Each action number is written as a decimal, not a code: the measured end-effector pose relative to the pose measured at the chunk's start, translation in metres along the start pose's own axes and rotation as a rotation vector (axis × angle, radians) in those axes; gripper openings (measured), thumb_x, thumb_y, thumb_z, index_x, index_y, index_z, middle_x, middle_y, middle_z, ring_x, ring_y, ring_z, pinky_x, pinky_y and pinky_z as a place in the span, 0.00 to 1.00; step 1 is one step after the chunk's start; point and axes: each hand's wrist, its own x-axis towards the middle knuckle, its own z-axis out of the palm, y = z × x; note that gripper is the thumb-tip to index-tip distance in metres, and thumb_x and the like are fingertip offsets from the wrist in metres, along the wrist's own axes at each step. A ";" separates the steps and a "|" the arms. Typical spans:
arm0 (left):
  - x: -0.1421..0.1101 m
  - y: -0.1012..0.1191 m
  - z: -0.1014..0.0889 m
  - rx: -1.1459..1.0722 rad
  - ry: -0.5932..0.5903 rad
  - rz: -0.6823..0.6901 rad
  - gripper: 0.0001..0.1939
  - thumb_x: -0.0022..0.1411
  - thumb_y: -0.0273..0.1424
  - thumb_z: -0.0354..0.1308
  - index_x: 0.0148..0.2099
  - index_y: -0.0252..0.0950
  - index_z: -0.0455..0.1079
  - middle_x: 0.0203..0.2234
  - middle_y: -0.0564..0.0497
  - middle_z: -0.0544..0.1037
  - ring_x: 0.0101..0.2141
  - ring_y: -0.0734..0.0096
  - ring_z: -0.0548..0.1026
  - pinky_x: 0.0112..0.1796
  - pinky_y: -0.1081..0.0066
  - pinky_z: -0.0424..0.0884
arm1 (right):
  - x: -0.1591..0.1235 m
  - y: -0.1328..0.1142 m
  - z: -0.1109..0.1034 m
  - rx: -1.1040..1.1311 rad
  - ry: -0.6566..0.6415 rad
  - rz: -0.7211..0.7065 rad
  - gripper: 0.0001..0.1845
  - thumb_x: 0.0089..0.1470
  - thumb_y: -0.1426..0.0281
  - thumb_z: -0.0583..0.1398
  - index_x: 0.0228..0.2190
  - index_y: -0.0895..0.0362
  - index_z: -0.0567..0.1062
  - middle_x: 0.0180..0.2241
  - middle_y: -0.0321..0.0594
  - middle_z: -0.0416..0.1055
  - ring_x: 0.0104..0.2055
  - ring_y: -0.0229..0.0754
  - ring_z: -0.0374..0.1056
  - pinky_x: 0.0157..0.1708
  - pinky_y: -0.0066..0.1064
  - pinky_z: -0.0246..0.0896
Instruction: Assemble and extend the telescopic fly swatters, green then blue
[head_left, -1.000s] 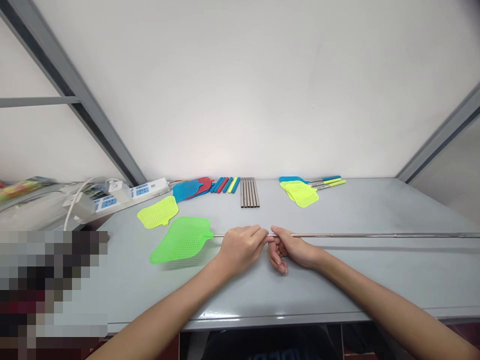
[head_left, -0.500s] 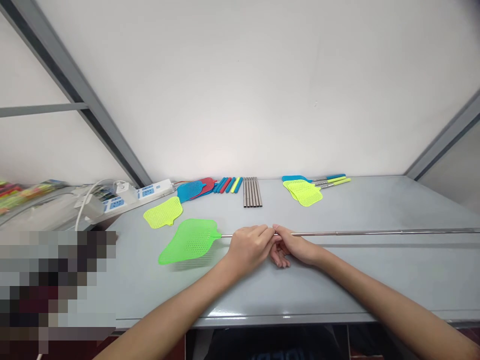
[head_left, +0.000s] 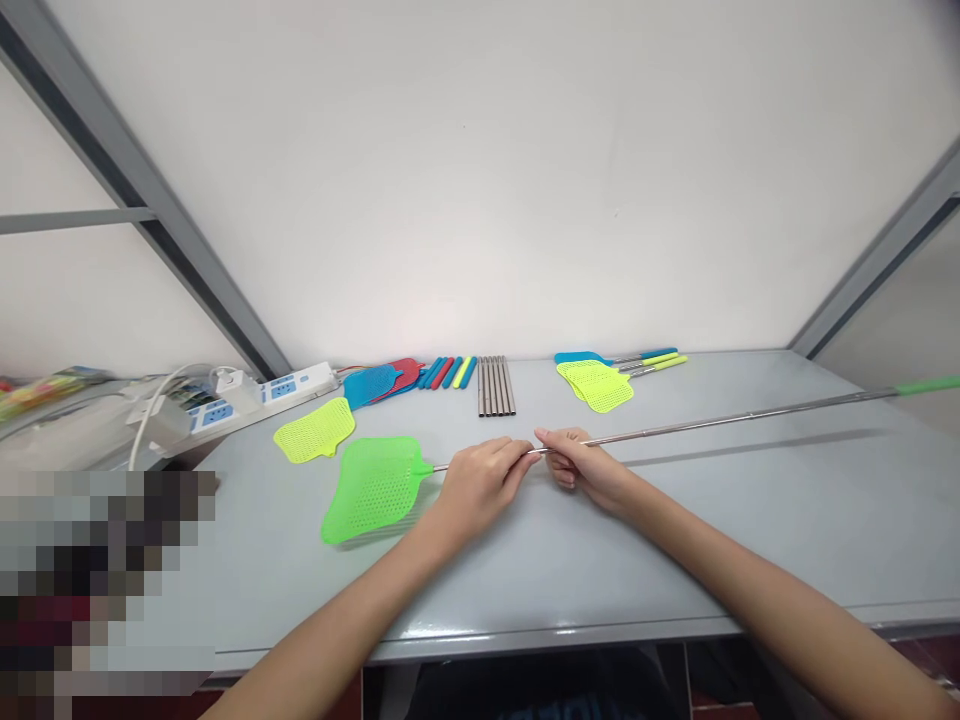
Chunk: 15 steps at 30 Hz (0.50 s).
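Head view — forward, down over the table (head_left: 712,540).

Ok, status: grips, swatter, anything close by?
Left grip shut on rod near green swatter head. Right grip holding rod, beside left. Green handle raised off table. Loose yellow head just beyond green one.

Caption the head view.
Two hands hold a long metal rod with a green flyswatter head above a grey table.
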 end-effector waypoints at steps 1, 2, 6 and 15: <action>0.000 -0.001 -0.001 -0.025 0.004 -0.006 0.14 0.63 0.36 0.41 0.38 0.37 0.66 0.28 0.54 0.73 0.29 0.75 0.70 0.30 0.76 0.61 | 0.000 -0.001 -0.001 0.008 0.023 -0.014 0.25 0.48 0.58 0.56 0.13 0.56 0.50 0.13 0.26 0.41 0.14 0.28 0.43 0.15 0.25 0.36; 0.001 -0.002 -0.002 -0.044 0.008 -0.014 0.13 0.63 0.36 0.42 0.39 0.38 0.66 0.28 0.54 0.74 0.30 0.75 0.70 0.31 0.76 0.61 | 0.001 -0.003 -0.003 0.006 0.050 -0.033 0.25 0.48 0.58 0.55 0.13 0.56 0.49 0.13 0.26 0.41 0.14 0.28 0.43 0.15 0.25 0.36; 0.002 -0.006 -0.007 -0.090 0.019 -0.045 0.13 0.63 0.36 0.43 0.38 0.38 0.66 0.30 0.54 0.74 0.31 0.75 0.70 0.33 0.75 0.62 | 0.002 -0.007 -0.011 -0.048 0.149 -0.122 0.26 0.48 0.59 0.56 0.12 0.56 0.49 0.12 0.27 0.41 0.14 0.28 0.44 0.16 0.26 0.36; 0.005 -0.013 -0.014 -0.147 -0.026 -0.091 0.14 0.63 0.37 0.41 0.38 0.39 0.66 0.32 0.53 0.74 0.33 0.73 0.70 0.34 0.74 0.62 | 0.001 -0.017 -0.021 0.021 0.279 -0.207 0.25 0.49 0.60 0.54 0.11 0.57 0.51 0.12 0.27 0.42 0.13 0.29 0.46 0.16 0.26 0.38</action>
